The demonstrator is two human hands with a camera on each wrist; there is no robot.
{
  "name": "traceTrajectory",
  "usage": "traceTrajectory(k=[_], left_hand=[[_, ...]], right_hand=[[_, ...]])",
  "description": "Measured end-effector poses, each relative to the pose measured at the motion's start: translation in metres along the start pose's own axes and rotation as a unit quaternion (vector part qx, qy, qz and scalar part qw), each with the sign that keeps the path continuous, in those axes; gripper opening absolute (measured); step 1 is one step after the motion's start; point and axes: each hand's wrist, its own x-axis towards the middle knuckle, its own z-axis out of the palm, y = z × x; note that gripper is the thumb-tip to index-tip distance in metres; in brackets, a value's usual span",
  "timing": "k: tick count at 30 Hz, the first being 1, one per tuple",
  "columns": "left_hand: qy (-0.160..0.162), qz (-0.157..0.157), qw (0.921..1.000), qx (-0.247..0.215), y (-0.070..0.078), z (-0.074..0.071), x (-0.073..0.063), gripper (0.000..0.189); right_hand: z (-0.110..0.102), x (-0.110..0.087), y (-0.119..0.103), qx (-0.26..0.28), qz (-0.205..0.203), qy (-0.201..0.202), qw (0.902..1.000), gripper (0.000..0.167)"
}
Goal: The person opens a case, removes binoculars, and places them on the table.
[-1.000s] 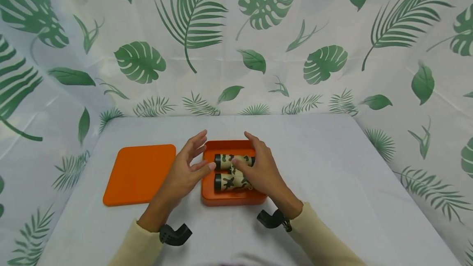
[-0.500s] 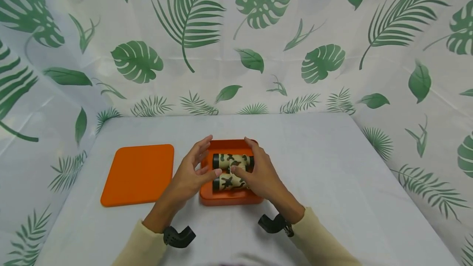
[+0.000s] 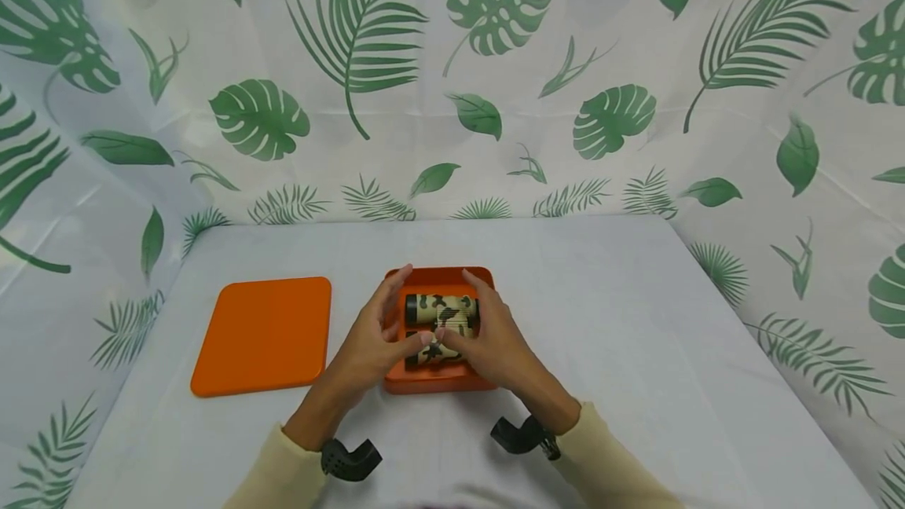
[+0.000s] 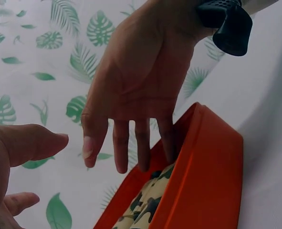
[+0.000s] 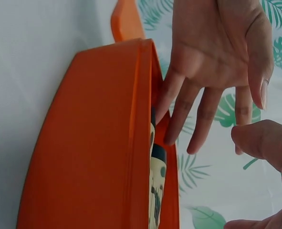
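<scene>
Camouflage-patterned binoculars (image 3: 441, 309) with black ends lie inside an orange box (image 3: 441, 386). My left hand (image 3: 371, 340) is over the box's left side, its thumb stretched across the near barrel. From the right, my right hand (image 3: 498, 340) reaches over the opposite end, its thumb above the middle of the binoculars. The two thumb tips nearly meet in the head view. In the left wrist view the right hand's fingers (image 4: 120, 148) point straight down at the box opening. The left hand's fingers (image 5: 179, 114) hang just as straight in the right wrist view, dipping behind the rim.
A flat orange lid (image 3: 261, 336) lies on the white table (image 3: 601, 320) to the left of the box. Leaf-printed white cloth (image 3: 523, 132) rises behind the table and along both sides. A black camera mount (image 3: 351, 459) sits on each wrist.
My left hand has moved right, in over the box, and its thumb now overlaps the binoculars. My right hand has shifted slightly left. The lid and box stay put on the table.
</scene>
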Motion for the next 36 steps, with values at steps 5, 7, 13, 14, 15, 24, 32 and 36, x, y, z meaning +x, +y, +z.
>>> traceTrajectory(k=[5,7,13,14,15,24,32,36], left_hand=[[-0.001,-0.014,0.9999,0.003,-0.001,0.003,0.000,0.095],[0.000,-0.022,0.9997,0.004,-0.001,0.004,-0.001,0.095],[0.004,-0.036,0.9993,0.006,-0.001,0.007,0.000,0.095],[0.004,-0.037,0.9993,0.006,-0.001,0.007,0.000,0.096],[0.005,-0.039,0.9992,0.005,-0.002,0.008,0.001,0.096],[-0.010,-0.047,0.9986,-0.023,-0.002,0.010,0.001,0.096],[-0.020,-0.055,0.9972,-0.046,-0.003,0.011,0.000,0.097],[-0.011,-0.068,0.9965,-0.047,-0.004,0.013,0.000,0.097]], right_hand=[[0.001,-0.002,0.000,-0.002,-0.001,-0.001,1.0000,0.097],[0.002,-0.002,0.001,-0.004,-0.001,-0.003,1.0000,0.098],[0.001,-0.002,0.002,-0.005,0.001,-0.008,1.0000,0.099],[0.000,-0.003,0.002,-0.005,0.001,-0.008,1.0000,0.098],[0.000,-0.003,0.002,-0.005,0.002,-0.009,0.9999,0.098],[0.003,-0.002,0.003,-0.005,-0.007,-0.010,0.9999,0.101],[0.005,-0.004,0.003,-0.009,0.001,-0.010,0.9999,0.101],[0.004,-0.005,0.004,-0.006,-0.004,-0.011,0.9999,0.099]])
